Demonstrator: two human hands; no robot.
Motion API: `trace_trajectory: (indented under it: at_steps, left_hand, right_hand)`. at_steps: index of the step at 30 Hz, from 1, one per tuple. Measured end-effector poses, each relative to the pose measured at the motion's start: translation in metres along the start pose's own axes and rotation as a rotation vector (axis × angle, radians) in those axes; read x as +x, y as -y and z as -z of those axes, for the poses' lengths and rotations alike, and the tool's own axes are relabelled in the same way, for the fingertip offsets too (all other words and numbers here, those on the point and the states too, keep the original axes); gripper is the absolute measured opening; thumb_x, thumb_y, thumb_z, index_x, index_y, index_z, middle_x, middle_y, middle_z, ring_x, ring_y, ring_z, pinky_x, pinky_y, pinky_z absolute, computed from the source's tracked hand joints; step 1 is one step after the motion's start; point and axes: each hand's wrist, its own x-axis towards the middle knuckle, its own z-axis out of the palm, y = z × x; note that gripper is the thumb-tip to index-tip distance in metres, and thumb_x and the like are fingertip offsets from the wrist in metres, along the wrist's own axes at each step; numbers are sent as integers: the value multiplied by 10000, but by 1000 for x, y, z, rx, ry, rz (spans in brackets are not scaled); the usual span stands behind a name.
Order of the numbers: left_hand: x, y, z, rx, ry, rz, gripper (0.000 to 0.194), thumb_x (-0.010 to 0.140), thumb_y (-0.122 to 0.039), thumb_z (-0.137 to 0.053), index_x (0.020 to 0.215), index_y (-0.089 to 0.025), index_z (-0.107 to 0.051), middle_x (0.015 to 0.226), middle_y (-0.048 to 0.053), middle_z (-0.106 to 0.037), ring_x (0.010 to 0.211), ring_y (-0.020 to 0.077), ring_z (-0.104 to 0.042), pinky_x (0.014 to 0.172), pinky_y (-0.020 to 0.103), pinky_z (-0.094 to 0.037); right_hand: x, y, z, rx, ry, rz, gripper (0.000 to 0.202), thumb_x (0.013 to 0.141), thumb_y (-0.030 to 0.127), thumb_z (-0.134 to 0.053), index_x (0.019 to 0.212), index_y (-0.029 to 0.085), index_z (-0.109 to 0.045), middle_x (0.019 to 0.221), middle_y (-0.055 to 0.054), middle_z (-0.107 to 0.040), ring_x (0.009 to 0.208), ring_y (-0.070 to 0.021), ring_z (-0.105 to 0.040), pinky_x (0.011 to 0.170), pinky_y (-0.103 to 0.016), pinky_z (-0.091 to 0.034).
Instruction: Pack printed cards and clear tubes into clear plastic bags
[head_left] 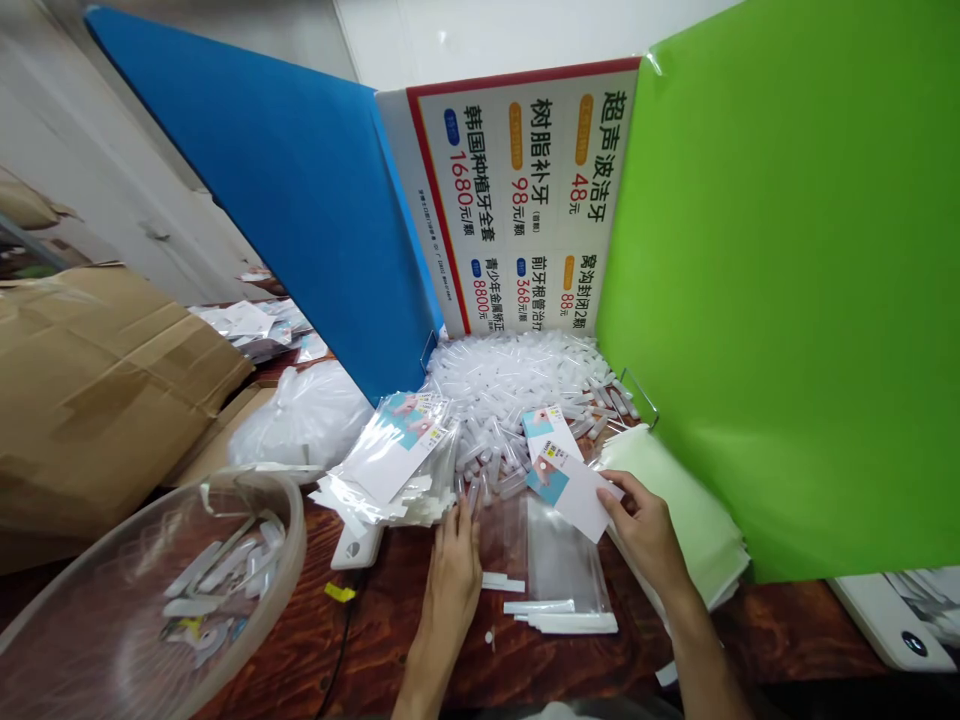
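Note:
My right hand [645, 525] pinches the edge of a printed card [581, 497], white with a blue photo corner. Another such card [550, 432] lies just behind it. My left hand [454, 570] reaches forward with stretched fingers, its tips at small clear plastic tubes [472, 492] along the near edge of a large heap of tubes [517, 375]. Clear plastic bags [566, 560] with white strips lie flat between my hands. To the left of the heap rests a stack of clear bags with cards inside [401, 450].
A blue panel [300, 200], a printed sign board [517, 200] and a green panel [795, 280] stand around the heap. Pale green sheets [679, 510] lie at right. At left are a clear tub [296, 530], a cardboard box [105, 390] and a white plastic bag [300, 415].

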Motion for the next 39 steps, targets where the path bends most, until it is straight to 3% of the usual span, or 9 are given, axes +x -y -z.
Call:
trace_trajectory:
  at_steps: [4, 10, 15, 21, 25, 27, 30, 36, 39]
  left_hand:
    - [-2, -11, 10, -160, -40, 70, 374, 967, -382, -429, 1128, -190, -706, 1173, 143, -698, 1156, 303, -610, 1044, 487, -456]
    - [7, -47, 28, -903, -68, 577, 362, 694, -464, -826, 867, -150, -771, 873, 77, -771, 856, 227, -689, 807, 300, -538]
    - [15, -64, 23, -1400, -129, 869, 372, 517, -267, -954, 814, -147, -765, 810, 30, -772, 698, 122, -678, 683, 207, -544]
    - [8, -69, 17, -1351, -139, 841, 410, 564, -355, -932, 880, -145, -777, 872, 56, -783, 708, 143, -693, 665, 239, -562]
    - [3, -73, 20, -1198, -50, 700, 384, 623, -411, -890, 866, -133, -788, 898, 95, -793, 829, 211, -723, 789, 283, -559]
    - [2, -75, 21, -1105, 13, 622, 382, 679, -439, -847, 906, -137, -792, 943, 101, -795, 876, 237, -724, 842, 312, -549]
    - [3, -80, 22, -962, 64, 591, 404, 678, -488, -827, 875, -137, -793, 898, 98, -795, 850, 255, -723, 819, 326, -547]
    - [2, -91, 20, -866, 225, 571, 462, 647, -569, -811, 782, -131, -751, 744, 88, -764, 661, 227, -683, 662, 318, -537]
    - [11, -90, 43, -809, 248, 495, 512, 682, -629, -759, 831, -140, -735, 785, 96, -764, 702, 234, -689, 727, 343, -548]
  right_hand:
    - [-7, 2, 7, 39, 178, -18, 353, 911, 430, -563, 1093, 175, -725, 1013, -84, -761, 843, -249, -673, 721, -316, -526]
    - [-18, 18, 9, -81, 603, -6, 272, 894, 308, -581, 1049, 207, -780, 1127, -75, -765, 1074, -284, -669, 956, -366, -483]
    - [-19, 22, -2, 17, 605, 16, 245, 890, 291, -607, 1042, 219, -785, 1104, -63, -773, 1052, -272, -681, 959, -368, -491]
    - [-15, 7, -13, 224, 386, -4, 280, 876, 394, -656, 1048, 211, -781, 1112, -86, -762, 1052, -277, -672, 917, -371, -520]
    - [-14, 0, -22, 342, 273, -97, 375, 869, 485, -663, 1103, 206, -750, 1003, -80, -755, 645, -175, -637, 562, -280, -505]
    - [-14, 0, -29, 418, 290, -133, 413, 875, 503, -654, 1152, 203, -718, 834, -48, -727, 488, -120, -523, 448, -248, -419]
    - [-15, 4, -40, 576, 346, -139, 419, 872, 463, -663, 1204, 208, -663, 674, 8, -639, 488, -119, -512, 469, -238, -426]
    - [-24, 17, -69, 889, 398, -211, 439, 843, 373, -709, 1249, 274, -572, 645, 49, -579, 528, -132, -515, 499, -238, -428]
    - [-23, 26, -71, 921, 406, -183, 426, 809, 353, -751, 1202, 270, -610, 752, 25, -620, 552, -121, -513, 516, -242, -431]
